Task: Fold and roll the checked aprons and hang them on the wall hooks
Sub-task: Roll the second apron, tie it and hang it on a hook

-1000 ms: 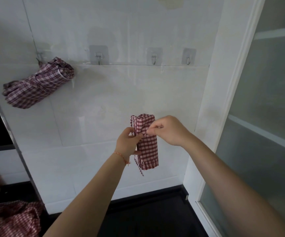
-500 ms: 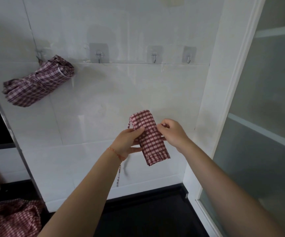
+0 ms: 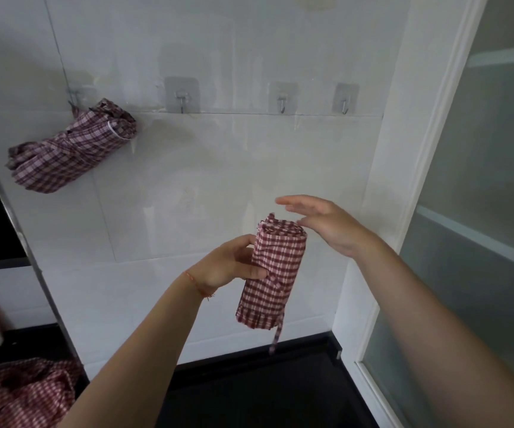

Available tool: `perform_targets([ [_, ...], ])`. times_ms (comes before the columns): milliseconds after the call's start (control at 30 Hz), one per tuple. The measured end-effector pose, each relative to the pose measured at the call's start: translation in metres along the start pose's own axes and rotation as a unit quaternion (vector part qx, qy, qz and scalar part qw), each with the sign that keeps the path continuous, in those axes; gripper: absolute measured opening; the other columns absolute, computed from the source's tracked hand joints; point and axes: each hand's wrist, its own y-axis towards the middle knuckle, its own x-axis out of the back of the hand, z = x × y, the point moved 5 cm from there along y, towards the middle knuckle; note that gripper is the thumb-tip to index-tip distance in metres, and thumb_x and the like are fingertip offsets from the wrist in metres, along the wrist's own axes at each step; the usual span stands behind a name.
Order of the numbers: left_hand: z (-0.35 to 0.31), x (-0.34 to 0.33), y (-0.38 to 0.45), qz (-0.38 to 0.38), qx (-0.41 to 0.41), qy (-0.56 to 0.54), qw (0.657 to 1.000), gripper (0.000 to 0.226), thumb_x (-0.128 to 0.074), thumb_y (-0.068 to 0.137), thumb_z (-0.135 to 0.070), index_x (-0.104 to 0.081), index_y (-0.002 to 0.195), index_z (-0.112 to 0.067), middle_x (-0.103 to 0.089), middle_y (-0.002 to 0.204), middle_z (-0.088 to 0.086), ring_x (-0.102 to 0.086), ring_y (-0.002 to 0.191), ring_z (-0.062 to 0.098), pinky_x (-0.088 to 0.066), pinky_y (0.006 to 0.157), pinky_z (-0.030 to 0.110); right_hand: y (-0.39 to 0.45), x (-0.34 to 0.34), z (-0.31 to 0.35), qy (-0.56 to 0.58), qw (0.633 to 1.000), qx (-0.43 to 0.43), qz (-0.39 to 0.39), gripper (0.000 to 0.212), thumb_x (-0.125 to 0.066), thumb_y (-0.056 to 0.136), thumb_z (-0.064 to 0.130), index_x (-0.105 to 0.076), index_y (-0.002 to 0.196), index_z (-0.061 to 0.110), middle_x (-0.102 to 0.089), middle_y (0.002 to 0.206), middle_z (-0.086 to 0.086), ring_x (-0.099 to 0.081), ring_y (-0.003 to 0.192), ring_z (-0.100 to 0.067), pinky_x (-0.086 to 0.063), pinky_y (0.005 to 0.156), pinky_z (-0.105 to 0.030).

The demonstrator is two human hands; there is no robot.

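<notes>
While the white wall [image 3: 218, 168] fills the view, we hold the rolled apron [image 3: 275, 273] upright before it, below three bare hooks [image 3: 182, 101]. Our left hand [image 3: 229, 267] grips its left side, fingers hidden behind. Our right hand [image 3: 326, 225] hovers just beside its top, fingers spread. A strap [image 3: 276, 333] dangles, blurred.

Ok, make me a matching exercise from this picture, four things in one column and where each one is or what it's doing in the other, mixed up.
1. left hand
2. right hand
3. hung apron roll
4. loose apron

A. on the leftmost hook
B. open, above the roll
C. heaped at lower left
D. gripping the rolled apron

Pairs: 1-D, 2-B, 3-A, 4-C
</notes>
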Motion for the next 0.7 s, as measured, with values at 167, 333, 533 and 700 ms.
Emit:
perform_targets([
  [167, -0.006, -0.004, 0.001, 0.049, 0.000, 0.053, 0.997, 0.053, -0.070, 0.083, 0.009, -0.053, 0.132, -0.001, -0.065, 0.126, 0.017, -0.062, 0.118, 0.030, -0.048, 0.105, 0.042, 0.001, -0.010, 0.004, -0.105, 0.983, -0.011, 0.149, 0.053, -0.051, 0.095, -0.006, -0.068, 0.120, 0.037, -0.048, 0.146, 0.021, -0.038, 0.137, 0.004, -0.029, 0.107, -0.016],
  [333, -0.010, -0.003, -0.004, 0.055, -0.018, 0.005, 0.998, 0.052, -0.069, 0.083, 0.008, -0.055, 0.132, -0.005, -0.064, 0.127, 0.020, -0.060, 0.119, 0.036, -0.049, 0.101, 0.039, 0.004, 0.000, 0.002, -0.022, 0.996, -0.023, 0.080, 0.017, -0.056, 0.100, 0.013, -0.068, 0.111, 0.008, -0.071, 0.106, -0.004, -0.066, 0.097, -0.011, -0.049, 0.088, -0.020],
  [533, 0.004, 0.014, -0.004, -0.024, 0.027, 0.017, 0.999, 0.045, -0.070, 0.082, 0.011, -0.056, 0.123, -0.002, -0.069, 0.118, 0.019, -0.065, 0.112, 0.035, -0.050, 0.100, 0.044, -0.001, 0.013, -0.002, -0.042, 0.995, -0.084, 0.033, 0.018, -0.055, 0.101, 0.018, -0.067, 0.100, 0.005, -0.031, 0.058, 0.003, -0.024, 0.050, -0.011, -0.024, 0.045, -0.022],
  [700, 0.012, 0.019, -0.009, -0.089, 0.024, -0.133, 0.987, 0.059, -0.075, 0.080, -0.001, -0.055, 0.133, -0.014, -0.068, 0.123, 0.014, -0.065, 0.114, 0.031, -0.053, 0.094, 0.042, -0.006, 0.022, -0.017, -0.037, 0.994, -0.099, 0.002, 0.024, -0.054, 0.103, 0.022, -0.071, 0.102, 0.006, -0.028, 0.059, 0.003, -0.022, 0.049, -0.011, -0.020, 0.046, -0.024],
])
